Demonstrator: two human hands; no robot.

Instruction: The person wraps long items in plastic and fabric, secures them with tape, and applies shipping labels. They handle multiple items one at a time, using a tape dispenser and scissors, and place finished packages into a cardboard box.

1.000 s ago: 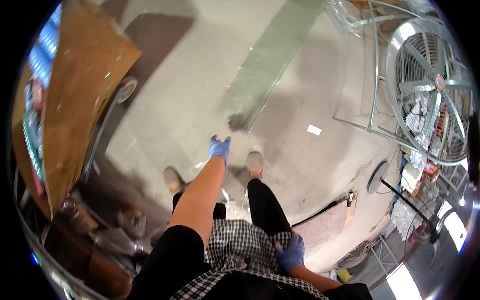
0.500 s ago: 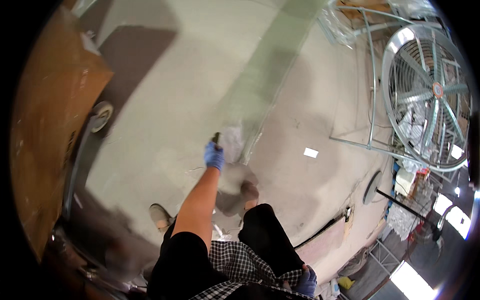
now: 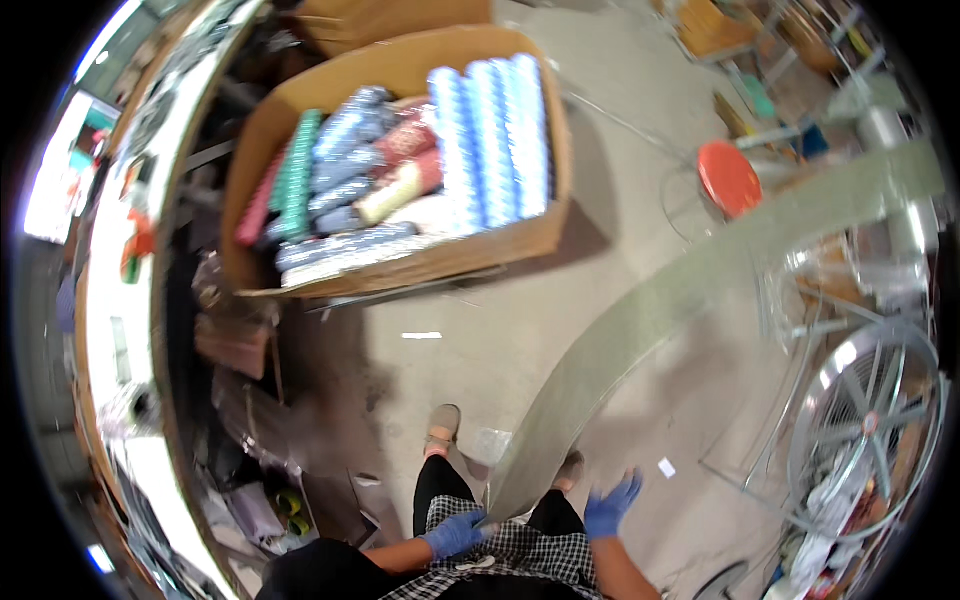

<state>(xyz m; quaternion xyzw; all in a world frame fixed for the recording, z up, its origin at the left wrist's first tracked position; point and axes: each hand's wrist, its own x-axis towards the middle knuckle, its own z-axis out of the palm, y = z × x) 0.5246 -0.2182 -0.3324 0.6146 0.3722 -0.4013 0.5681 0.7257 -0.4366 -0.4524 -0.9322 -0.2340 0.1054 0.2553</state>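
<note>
- Blue-gloved left hand [image 3: 455, 533] has its fingers closed on the near end of a long grey-green sheet [image 3: 640, 330].
- From that hand the sheet arcs away over the concrete floor [image 3: 480, 370], toward the red stool [image 3: 730, 178].
- Right hand [image 3: 610, 505], also gloved, hangs just beside the sheet's near end, fingers spread wide, holding nothing.
- Beyond the sheet stands a cardboard box [image 3: 400, 268] of fabric rolls [image 3: 490, 140].

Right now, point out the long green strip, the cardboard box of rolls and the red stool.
green strip [image 3: 640, 310], head view, middle of its curved length.
cardboard box [image 3: 470, 255], head view, near side wall.
red stool [image 3: 730, 177], head view, centre of the round seat.
</note>
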